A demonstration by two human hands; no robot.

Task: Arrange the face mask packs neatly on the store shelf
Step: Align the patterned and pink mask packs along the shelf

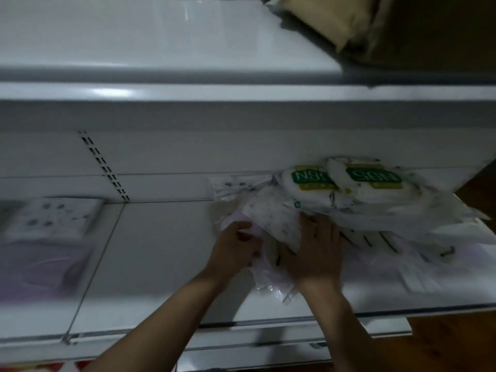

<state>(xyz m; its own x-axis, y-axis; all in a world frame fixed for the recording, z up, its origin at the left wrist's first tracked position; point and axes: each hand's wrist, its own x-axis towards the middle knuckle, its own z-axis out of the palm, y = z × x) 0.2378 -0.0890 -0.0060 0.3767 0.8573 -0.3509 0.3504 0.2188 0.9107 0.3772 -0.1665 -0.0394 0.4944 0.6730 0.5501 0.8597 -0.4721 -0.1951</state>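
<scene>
A loose heap of clear plastic face mask packs (349,210), two with green labels on top, lies toward the right end of the white metal store shelf (161,251). The left hand (236,251) pinches a pale lilac pack (268,280) at the heap's near edge; the right hand (316,251) presses flat, fingers spread, on the heap. Two flat packs (51,237) lie at the shelf's left end.

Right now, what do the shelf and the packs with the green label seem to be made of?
The shelf looks like painted or coated metal, white and glossy: soft reflections lie on it, and the back panel has punched slots. The packs with the green label look like thin clear plastic film over white contents: the wrapping is wrinkled and shiny. The picture is blurred, so both are guesses.
</scene>
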